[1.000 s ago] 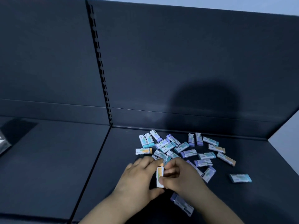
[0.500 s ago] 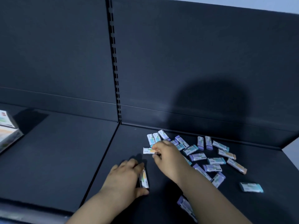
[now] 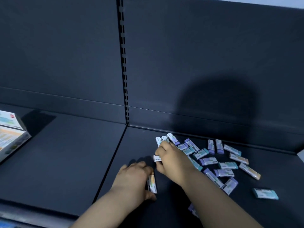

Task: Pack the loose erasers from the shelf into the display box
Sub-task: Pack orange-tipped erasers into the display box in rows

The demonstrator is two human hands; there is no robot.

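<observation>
Several loose erasers (image 3: pixel 208 161) in teal, purple and orange sleeves lie scattered on the dark right shelf (image 3: pixel 134 165). My left hand (image 3: pixel 134 180) grips an orange-tipped eraser (image 3: pixel 152 184) between fingers and thumb, low over the shelf. My right hand (image 3: pixel 172 157) reaches into the left edge of the pile and pinches a white-sleeved eraser (image 3: pixel 157 158). The display box (image 3: pixel 9 134) sits at the far left edge of the left shelf, partly cut off by the frame.
A slotted upright (image 3: pixel 124 63) divides the back panel, and a seam runs between the two shelf boards. One teal eraser (image 3: pixel 265 193) lies apart at the right. A purple eraser (image 3: pixel 191 208) shows under my right forearm. The shelf's front edge (image 3: pixel 32 216) runs at lower left.
The hands have separated: my left hand kept the orange-tipped eraser and drew left, while my right hand reached forward and closed on another eraser. The view swung left, showing more of the box.
</observation>
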